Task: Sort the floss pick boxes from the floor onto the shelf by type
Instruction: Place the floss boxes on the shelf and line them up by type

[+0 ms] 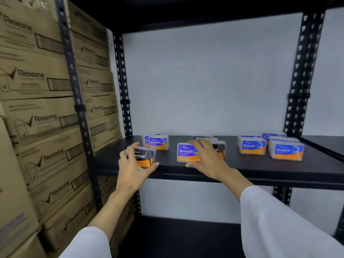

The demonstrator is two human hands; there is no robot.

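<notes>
Black metal shelf [260, 174], one board, carries all the floss pick boxes. Near front edge, left end: left hand [133, 170] grips a black-and-orange Charcoal box [144, 155], fingers curled round its left side and thumb under its lower right corner; can't tell if the box rests on the board or is held just above it. Right hand [206, 159] at middle of front edge, fingers over the top and thumb at the bottom of a blue-and-orange Smooth box [186, 152], which stands upright on the board. White sleeves on both arms.

Boxes look alike: small clear plastic cases, label with coloured upper band, orange lower band, a floss pick drawn at right.

Just behind the right hand: more Charcoal boxes [219, 147], partly hidden, count unclear, at least two. Back left: two Smooth boxes [158, 142], one behind the other. Right end: Round boxes [286, 150], blue-and-orange, four visible, two in front and two behind, the rear pair near the back edge.

Left of the shelf: stacked brown Rexona cartons [37, 118] on the neighbouring rack.
</notes>
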